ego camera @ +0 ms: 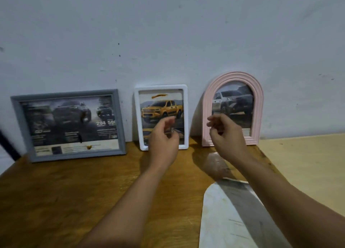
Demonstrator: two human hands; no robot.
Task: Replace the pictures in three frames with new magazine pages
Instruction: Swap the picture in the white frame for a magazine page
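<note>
Three frames stand upright against the white wall on a brown wooden table (74,191). A grey rectangular frame (68,124) at the left holds a dark truck page. The white frame (161,102) in the middle shows a yellow pickup. A pink arched frame (233,91) at the right shows a silver vehicle. My left hand (164,137) hovers in front of the white frame's lower part, fingers loosely curled, holding nothing. My right hand (224,134) hovers in front of the pink frame's lower left, fingers loosely curled and empty.
An arch-shaped cut magazine page (224,219) lies on the table at the lower right, partly under my right forearm. A paler board (308,163) adjoins the table at the right. A dark bar (7,145) leans at the far left.
</note>
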